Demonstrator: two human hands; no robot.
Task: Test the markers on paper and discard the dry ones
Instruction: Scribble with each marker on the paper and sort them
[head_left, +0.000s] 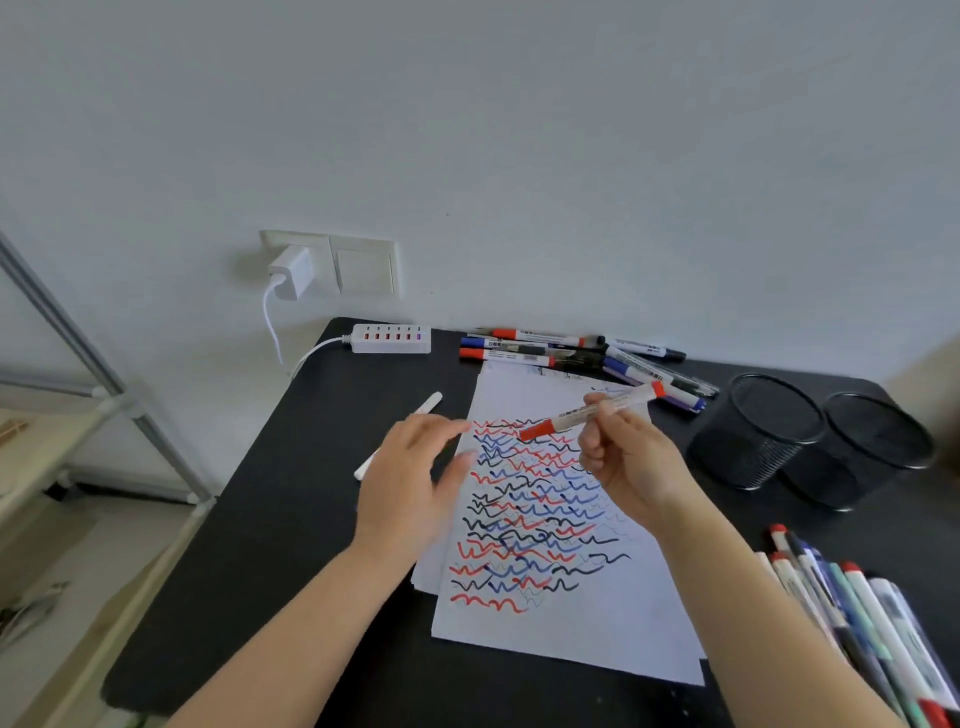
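black desk (311, 519): two mesh cups (810, 441), right hand (631, 457) gripping red marker (592, 413).

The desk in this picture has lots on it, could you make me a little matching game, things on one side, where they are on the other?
Things:
1. red-capped marker
2. mesh cups
3. white power strip
4. left hand

Places:
A. at the desk's back edge, near the wall socket
B. on the right of the paper, standing side by side
C. held in the right hand above the scribbles
D. open, fingers spread, over the paper's left edge

Pairs: 1-C, 2-B, 3-A, 4-D
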